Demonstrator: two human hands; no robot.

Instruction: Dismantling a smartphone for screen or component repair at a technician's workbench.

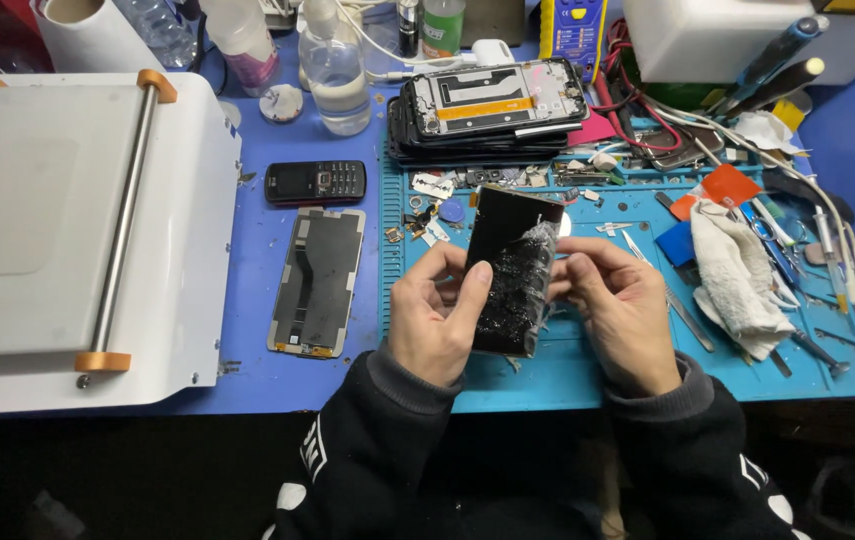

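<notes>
Workbench with a blue cover; a lighter blue mat (647, 385) occupies the centre and right, crowded with tools and small parts. A white press (77, 230) with a steel roller bar sits at far left.

The screen (509, 270) is held above the mat, between both hands, clear of the surface. Its long axis runs near and far, leaning slightly right at the far end. The glass is shattered across the lower right portion, and a loose, clouded film lifts along the right edge.

The left hand (437, 320) is closed on the screen's left edge, thumb laid over the front face, fingers behind. This hand carries the weight. The right hand (615, 310) is closed at the right edge, thumb and fingertips pinching at the lifted film near mid-height. Whether it grips the film alone or film and glass together cannot be determined.

Both hands are equally near. The damaged zone and the film lie on the right hand's side.

Nearby: a bare panel (319, 282) lies flat left of the mat, a keypad phone (315, 182) just beyond it. A stack of phone frames (492, 110) stands beyond the screen. A white cloth (737, 275) lies to the right, with tweezers (669, 295) between it and the right hand.
</notes>
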